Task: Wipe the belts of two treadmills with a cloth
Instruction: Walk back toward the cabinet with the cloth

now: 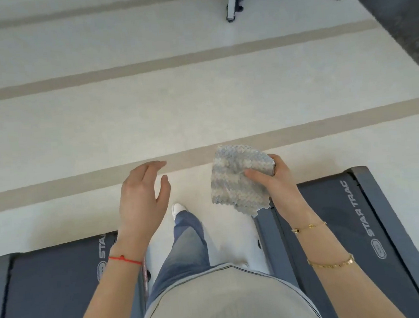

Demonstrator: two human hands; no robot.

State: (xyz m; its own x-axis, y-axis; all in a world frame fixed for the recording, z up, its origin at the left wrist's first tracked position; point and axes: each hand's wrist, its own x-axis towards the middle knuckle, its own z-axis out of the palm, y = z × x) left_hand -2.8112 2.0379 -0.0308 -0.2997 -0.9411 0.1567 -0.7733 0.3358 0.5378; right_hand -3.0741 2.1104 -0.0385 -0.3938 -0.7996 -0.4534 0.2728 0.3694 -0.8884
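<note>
The person stood btwn two treadmills, looking down at pale floor (149, 113) w/ tan stripes. The right hand (273, 176) gripped a grey-blue mottled cloth (237, 179), thumb pressed across its front, fingers curled behind, the cloth hanging above the floor just beside the right treadmill (339, 224) (its belt read "STAR TRAC"). The left hand (142, 196) was empty, fingers loosely spread and slightly curved, held in the air above the floor near the left treadmill (53, 291). A red string (125, 259) circled the left wrist; gold bracelets (330, 263) sat on the right forearm.
</note>
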